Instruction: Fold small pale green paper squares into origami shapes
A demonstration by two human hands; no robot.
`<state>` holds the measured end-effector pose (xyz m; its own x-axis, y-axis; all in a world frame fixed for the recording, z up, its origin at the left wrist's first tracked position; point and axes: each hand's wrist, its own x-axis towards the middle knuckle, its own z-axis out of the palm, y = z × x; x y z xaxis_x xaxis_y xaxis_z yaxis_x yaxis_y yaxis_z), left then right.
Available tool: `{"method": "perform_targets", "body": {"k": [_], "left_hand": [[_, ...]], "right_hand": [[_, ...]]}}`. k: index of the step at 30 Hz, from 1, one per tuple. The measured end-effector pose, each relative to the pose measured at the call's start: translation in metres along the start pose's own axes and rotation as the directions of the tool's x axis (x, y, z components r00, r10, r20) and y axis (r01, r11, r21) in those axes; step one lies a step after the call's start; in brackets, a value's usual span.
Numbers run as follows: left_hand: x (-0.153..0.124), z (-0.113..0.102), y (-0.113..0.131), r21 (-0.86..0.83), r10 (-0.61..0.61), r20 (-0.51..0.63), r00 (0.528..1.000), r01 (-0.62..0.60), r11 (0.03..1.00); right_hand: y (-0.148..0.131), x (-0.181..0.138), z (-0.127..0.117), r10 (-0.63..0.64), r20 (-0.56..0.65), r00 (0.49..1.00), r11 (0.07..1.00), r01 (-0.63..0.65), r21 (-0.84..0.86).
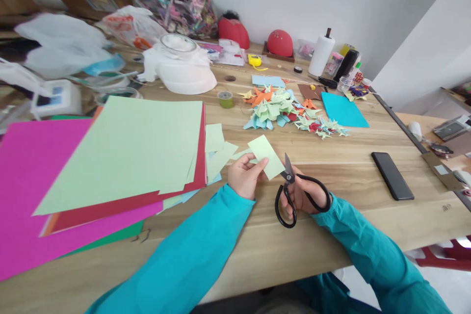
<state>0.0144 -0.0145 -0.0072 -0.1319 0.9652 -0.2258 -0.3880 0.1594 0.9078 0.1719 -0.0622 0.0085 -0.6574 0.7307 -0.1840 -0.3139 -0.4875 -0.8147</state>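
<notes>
My left hand (pixel 246 175) pinches a small pale green paper piece (pixel 266 156) between thumb and fingers, above the wooden table (pixel 206 265). In my right hand (pixel 305 194) is a pair of black-handled scissors (pixel 289 176), fingers through the loops. The blades are spread apart and lie at the paper's right edge; whether they touch it I cannot tell. Left of my hands, several small pale green paper pieces (pixel 221 159) lie beside a stack of large sheets with a light green sheet (pixel 136 142) on top. Folded paper shapes (pixel 270 108) in green, blue, orange and red are heaped beyond my hands.
A black phone (pixel 392 175) lies at the right. Turquoise paper (pixel 345 109), a yellow tape measure (pixel 254 61), red domed cushions (pixel 279 42) and a white roll (pixel 321 55) sit farther back. Plastic bags (pixel 62 44) and a white cap-like item (pixel 187 73) crowd the back left.
</notes>
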Motion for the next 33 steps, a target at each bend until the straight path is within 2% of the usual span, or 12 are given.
{"method": "perform_targets", "body": {"k": [10, 16, 18, 20, 23, 30, 33], "left_hand": [[-0.007, 0.004, 0.017, -0.102, 0.057, -0.169, 0.984, -0.075, 0.992], [-0.009, 0.005, 0.026, -0.203, -0.005, -0.269, 0.963, -0.052, 0.978], [-0.012, 0.007, 0.025, -0.212, -0.053, -0.207, 0.977, 0.008, 0.977], [-0.015, 0.008, 0.021, -0.2, -0.112, -0.07, 0.991, 0.096, 0.975], [-0.018, 0.01, 0.013, -0.152, -0.203, 0.114, 0.972, 0.219, 0.964], [-0.022, 0.012, 0.017, -0.148, -0.285, 0.227, 0.931, 0.322, 0.935], [-0.022, 0.011, 0.018, -0.151, -0.291, 0.26, 0.921, 0.336, 0.93]], "right_hand": [[-0.001, 0.002, 0.001, -0.066, -0.098, 0.993, 0.998, 0.067, 0.005], [-0.002, 0.002, 0.005, -0.091, -0.117, 0.989, 0.996, 0.093, 0.007], [-0.001, 0.002, 0.005, -0.102, -0.121, 0.987, 0.995, 0.103, 0.005], [0.001, 0.002, 0.005, -0.108, -0.116, 0.987, 0.994, 0.109, 0.001], [0.004, 0.001, 0.004, -0.093, -0.085, 0.992, 0.996, 0.093, 0.002], [-0.001, -0.002, 0.001, -0.009, 0.044, 0.999, 0.995, 0.004, 0.103], [-0.001, -0.002, 0.0, -0.011, 0.051, 0.999, 0.994, 0.005, 0.111]]}}
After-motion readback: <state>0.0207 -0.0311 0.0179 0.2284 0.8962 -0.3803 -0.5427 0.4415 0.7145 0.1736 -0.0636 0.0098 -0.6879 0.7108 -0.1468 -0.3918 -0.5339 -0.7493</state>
